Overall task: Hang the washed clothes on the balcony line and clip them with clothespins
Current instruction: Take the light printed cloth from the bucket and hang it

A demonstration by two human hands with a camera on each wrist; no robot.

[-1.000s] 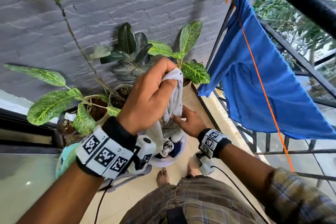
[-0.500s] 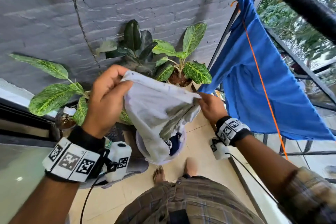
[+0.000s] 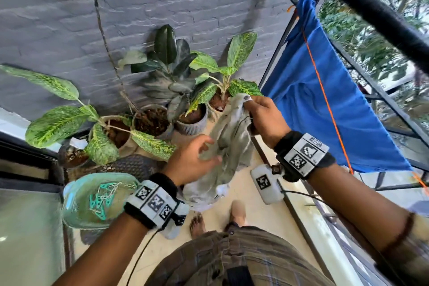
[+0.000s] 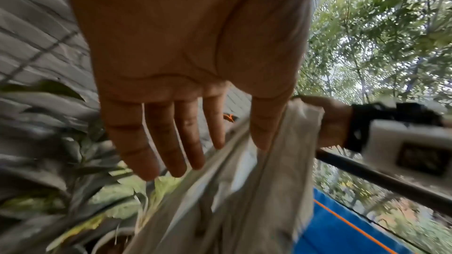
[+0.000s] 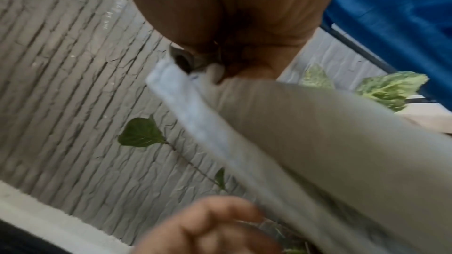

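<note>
no brand or readable word shows anywhere; the only markings are black-and-white square code tags on both wristbands, three facing up on the left band and no letters among them. at far left a pale green basin [image 3: 76, 204] holds a heap of teal clothespins [image 3: 102, 197], too tangled to count. behind it stand potted plants [image 3: 162, 90] against the grey brick wall [image 3: 58, 18]; at least four pots can be made out, though leaves may hide more. the left hand [image 3: 190, 162] is spread, its four fingers straight and slightly apart in the left wrist view, the thumb lying against a fold of the one grey-white garment [image 3: 229, 144], which hangs just to the right of that palm. the cloth bunches downward between the two hands, its lower end hanging toward the floor above two bare feet. the right hand [image 3: 264, 118] is higher and pinches the garment's top corner, thumb and fingers curled tight on the hem, as the right wrist view shows close up. further right, one blue cloth [image 3: 325, 109] hangs draped over the single orange line [image 3: 325, 100], beside the dark balcony railing [image 3: 371, 7], well apart from the grey garment. whether any clothespin grips the blue cloth cannot be told.
</note>
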